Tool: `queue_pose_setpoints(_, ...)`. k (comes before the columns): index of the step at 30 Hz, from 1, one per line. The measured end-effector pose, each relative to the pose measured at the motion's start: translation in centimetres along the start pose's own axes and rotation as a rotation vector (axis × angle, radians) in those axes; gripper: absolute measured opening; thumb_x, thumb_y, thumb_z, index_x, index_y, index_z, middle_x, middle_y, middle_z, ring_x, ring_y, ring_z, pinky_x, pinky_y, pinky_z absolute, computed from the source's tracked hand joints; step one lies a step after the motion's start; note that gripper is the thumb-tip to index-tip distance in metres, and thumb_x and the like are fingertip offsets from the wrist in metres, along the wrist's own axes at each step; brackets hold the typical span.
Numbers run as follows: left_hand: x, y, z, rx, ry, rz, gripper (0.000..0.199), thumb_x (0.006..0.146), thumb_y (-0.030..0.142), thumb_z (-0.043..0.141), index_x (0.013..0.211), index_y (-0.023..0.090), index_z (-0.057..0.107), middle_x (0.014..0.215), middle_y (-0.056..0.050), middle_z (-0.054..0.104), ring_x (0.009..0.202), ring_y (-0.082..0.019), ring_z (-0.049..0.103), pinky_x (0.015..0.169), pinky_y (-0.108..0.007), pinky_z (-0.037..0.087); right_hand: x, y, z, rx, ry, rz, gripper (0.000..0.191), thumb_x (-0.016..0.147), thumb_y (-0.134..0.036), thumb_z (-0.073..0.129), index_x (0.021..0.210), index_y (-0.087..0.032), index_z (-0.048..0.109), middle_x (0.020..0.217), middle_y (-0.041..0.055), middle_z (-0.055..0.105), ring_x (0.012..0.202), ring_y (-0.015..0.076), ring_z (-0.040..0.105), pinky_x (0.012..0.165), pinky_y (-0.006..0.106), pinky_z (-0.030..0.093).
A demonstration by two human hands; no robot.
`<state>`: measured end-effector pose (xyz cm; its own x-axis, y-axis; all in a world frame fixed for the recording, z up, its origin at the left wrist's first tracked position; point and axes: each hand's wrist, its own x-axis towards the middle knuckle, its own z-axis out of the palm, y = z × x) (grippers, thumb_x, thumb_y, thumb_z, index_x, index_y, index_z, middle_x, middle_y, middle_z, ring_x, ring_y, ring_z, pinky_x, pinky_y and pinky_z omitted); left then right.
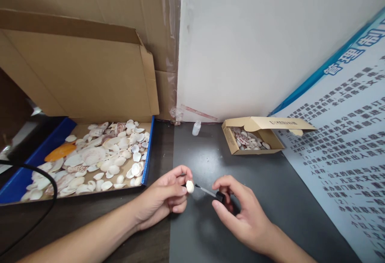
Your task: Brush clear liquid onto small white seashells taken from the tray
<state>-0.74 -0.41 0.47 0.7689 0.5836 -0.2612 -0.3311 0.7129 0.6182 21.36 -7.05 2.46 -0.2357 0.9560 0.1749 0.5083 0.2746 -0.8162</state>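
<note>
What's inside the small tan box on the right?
The small tan box holds a heap of shells, some with reddish-brown markings. The upper shells cover whatever lies beneath, so the bottom layer can't be seen.

A dark wood-grained table [162, 142] carries everything, its bare surface showing along the left and in a strip beside a dark grey mat [195, 237] with a faint sheen. On the wood at the left sits a large blue-sided cardboard box [42, 146], lid raised. Toward the mat's far edge are a small translucent bottle [196, 128] and, to its right, a small open kraft carton [230, 139].
</note>
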Motion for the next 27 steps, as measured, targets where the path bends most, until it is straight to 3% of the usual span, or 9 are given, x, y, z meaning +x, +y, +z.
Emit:
queue_pose_setpoints(3,-0.05,-0.03,-0.11,-0.018,-0.001,0.008,0.016,0.084,0.013,0.064,0.095,0.018,0.054,0.078,0.004,0.043,0.049,-0.003,0.022,0.05,-0.023,0.018,0.0,0.0,0.02,0.029,-0.011,-0.017,0.014,0.093,-0.021,0.05,0.106,-0.026,0.052,0.076,-0.0032,0.057,0.063,0.0135,0.056,0.059,0.023,0.047)
queue_pose_setpoints(7,0.02,-0.08,-0.18,-0.023,-0.005,0.004,0.017,0.084,0.013,0.064,0.095,0.018,0.054,0.078,0.004,0.045,0.049,-0.003,0.021,0.05,-0.023,0.018,0.06,-0.06,0.09,-0.002,-0.023,0.012,0.017,0.09,-0.02,0.055,0.106,-0.026,0.053,0.073,-0.0043,0.056,0.059,0.0128,0.053,0.055,0.022,0.045)
queue_pose_setpoints(12,0.02,-0.02,-0.08,-0.017,0.01,0.002,0.018,0.083,0.012,0.066,0.095,0.018,0.054,0.076,0.005,0.043,0.049,-0.003,0.022,0.049,-0.023,0.018,0.11,-0.04,0.1,0.018,-0.024,-0.006,0.014,0.094,-0.021,0.049,0.107,-0.025,0.053,0.076,-0.0025,0.058,0.063,0.0139,0.056,0.06,0.023,0.047)
queue_pose_setpoints(16,-0.07,0.01,-0.05,-0.011,0.008,0.002,0.018,0.083,0.013,0.066,0.094,0.019,0.054,0.078,0.004,0.045,0.049,-0.003,0.021,0.049,-0.023,0.018,0.02,0.05,0.12,-0.007,-0.023,0.009,0.014,0.09,-0.02,0.055,0.103,-0.025,0.053,0.07,-0.0046,0.052,0.056,0.013,0.05,0.053,0.022,0.043)
queue_pose_setpoints(20,-0.06,0.04,0.02,-0.006,0.013,-0.003,0.018,0.083,0.014,0.067,0.093,0.018,0.053,0.077,0.005,0.044,0.049,-0.003,0.021,0.049,-0.023,0.018,-0.04,0.05,0.05,0.042,-0.046,-0.027,0.015,0.093,-0.02,0.05,0.107,-0.025,0.052,0.078,-0.0022,0.059,0.064,0.0139,0.055,0.06,0.024,0.046)
queue_pose_setpoints(27,0.01,0.07,0.12,0.003,0.011,-0.005,0.02,0.082,0.015,0.069,0.094,0.019,0.053,0.077,0.005,0.044,0.048,-0.002,0.022,0.049,-0.022,0.019,0.02,-0.01,-0.02,0.026,-0.045,-0.03,0.012,0.092,-0.021,0.05,0.103,-0.023,0.053,0.076,-0.0014,0.056,0.062,0.0145,0.053,0.058,0.025,0.045)
